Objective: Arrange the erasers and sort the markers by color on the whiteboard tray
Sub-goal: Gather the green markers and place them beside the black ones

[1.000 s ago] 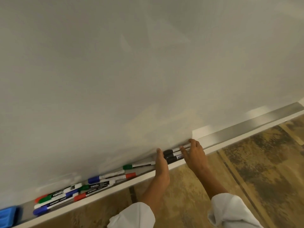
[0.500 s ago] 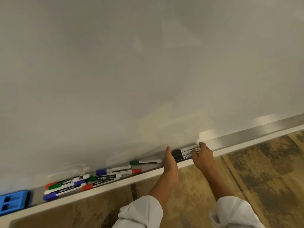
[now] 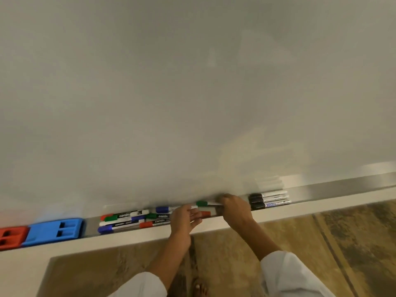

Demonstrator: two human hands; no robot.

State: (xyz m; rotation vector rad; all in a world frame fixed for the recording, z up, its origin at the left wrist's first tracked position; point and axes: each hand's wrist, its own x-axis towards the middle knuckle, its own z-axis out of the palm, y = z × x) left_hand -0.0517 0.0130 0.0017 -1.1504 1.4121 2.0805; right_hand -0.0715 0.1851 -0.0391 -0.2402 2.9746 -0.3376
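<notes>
Three black-capped markers lie side by side on the metal whiteboard tray, apart from both hands. My right hand is closed over the white barrel of a green-capped marker just left of them. My left hand hovers with fingers spread over a red-capped marker and the end of a blue-capped marker. Further left is a mixed pile of markers in red, green, blue and black. A blue eraser and a red eraser sit at the tray's left end.
The whiteboard fills the upper view. The tray's white front lip runs across below the markers. Bare metal tray extends to the right of the black markers. Patterned brown floor and a bare foot lie below.
Both hands left the black markers and moved left along the tray to the green and red markers. The view shifted left, bringing both erasers into sight.
</notes>
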